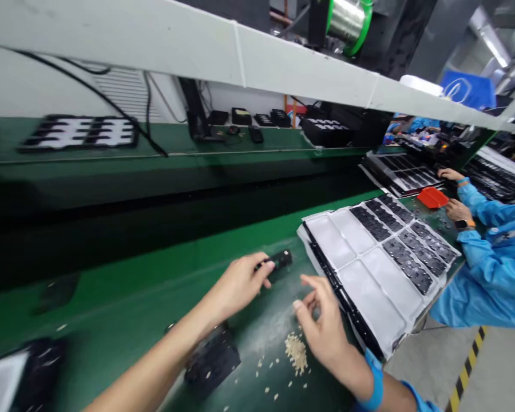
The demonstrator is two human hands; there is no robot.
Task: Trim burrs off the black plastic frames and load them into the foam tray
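Note:
My left hand [240, 283] is closed on a small black rectangular part [280, 262], held just above the green work surface [146, 297]. My right hand [321, 317] hovers close beside it with the fingers bent and pinched together; what is between them is too small to make out. Below my right hand lies a little heap of pale granules [296, 352]. Under my left forearm sits a black block [212, 360].
A white tray [369, 280] with black parts in its far pockets lies to the right over a stack of black trays. A co-worker in a blue coat [493, 257] sits beyond it near a red dish [431, 197]. More black trays stand on the upper shelf [79, 133].

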